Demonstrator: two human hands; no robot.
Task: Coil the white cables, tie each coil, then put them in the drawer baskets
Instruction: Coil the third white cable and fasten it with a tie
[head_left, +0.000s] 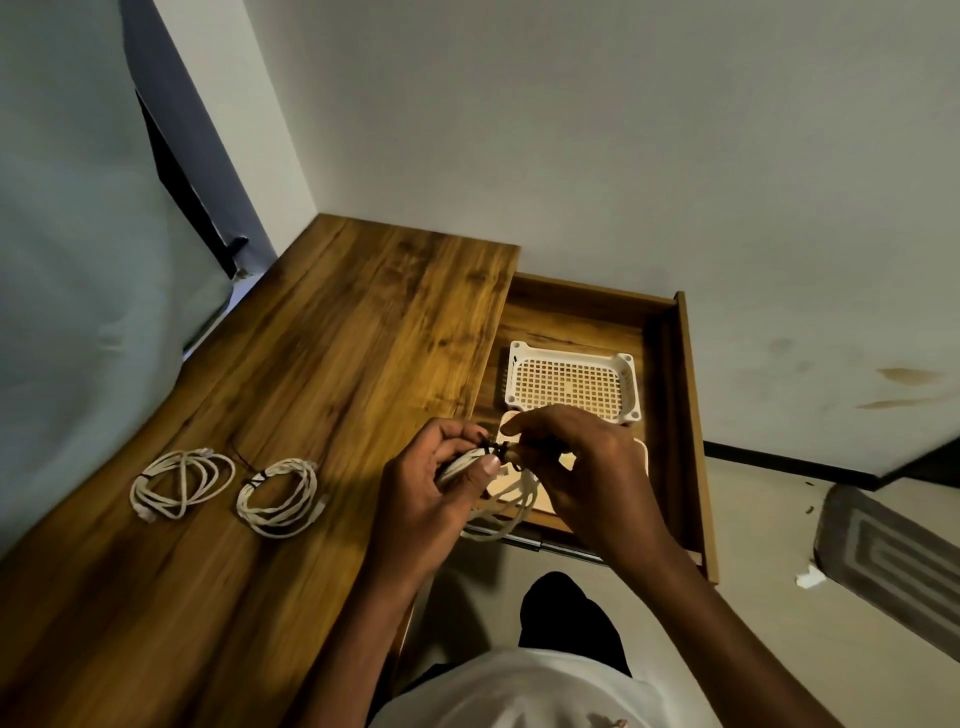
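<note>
Progress approx 2/3: two tied white cable coils (182, 483) (278, 496) on wooden desk (311, 364), left hand (421, 483) & right hand (576, 467) pinching black tie (488, 446) round third white coil (506, 506), white mesh plastic basket (571, 384) w/ nothing in it.

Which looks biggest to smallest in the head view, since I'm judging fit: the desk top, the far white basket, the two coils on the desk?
1. Desk top
2. White basket
3. Left coil and right coil: look alike, unranked.
</note>
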